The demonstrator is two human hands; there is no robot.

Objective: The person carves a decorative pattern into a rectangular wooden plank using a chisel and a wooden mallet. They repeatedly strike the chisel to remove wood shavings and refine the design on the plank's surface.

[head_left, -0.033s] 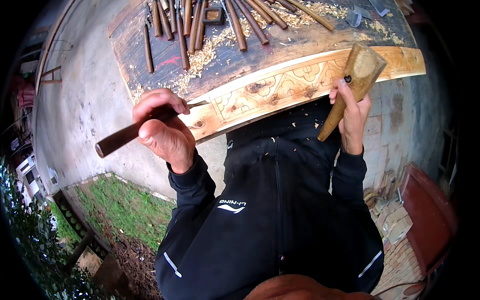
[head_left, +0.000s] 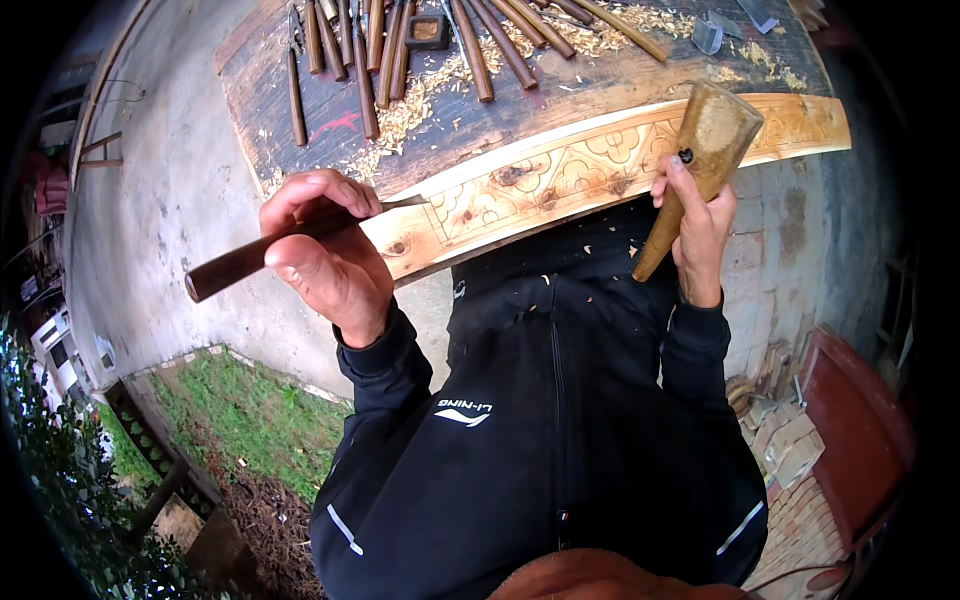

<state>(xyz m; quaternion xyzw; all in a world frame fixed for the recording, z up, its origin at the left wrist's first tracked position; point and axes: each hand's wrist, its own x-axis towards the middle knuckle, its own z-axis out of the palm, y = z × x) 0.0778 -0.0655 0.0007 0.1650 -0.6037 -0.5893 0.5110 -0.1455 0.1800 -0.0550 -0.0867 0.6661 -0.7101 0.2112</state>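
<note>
My left hand (head_left: 335, 255) is closed around a chisel (head_left: 240, 268) with a dark wooden handle. The tool lies slanted, its handle end to the left and its thin blade toward the left end of a carved pattern. That pattern of flower and lattice outlines runs along a long pale wooden board (head_left: 520, 195) at the table's near edge. In my right hand (head_left: 700, 230) is a wooden mallet (head_left: 715, 125), gripped by its handle with the blocky head up, over the board's right part. Fingers hide the middle of the chisel; whether its tip touches the wood I cannot tell.
Several wooden-handled carving tools (head_left: 365, 75) lie across the far side of the worn table (head_left: 560, 115), among wood shavings (head_left: 410, 120). A small dark square box (head_left: 427, 32) stands between them. Grass (head_left: 255, 405) grows at the lower left; a reddish panel (head_left: 860, 440) leans near bricks at right.
The mallet and my right hand have shifted slightly left. The chisel's handle end has risen a little and moved slightly left, so the tool lies flatter.
</note>
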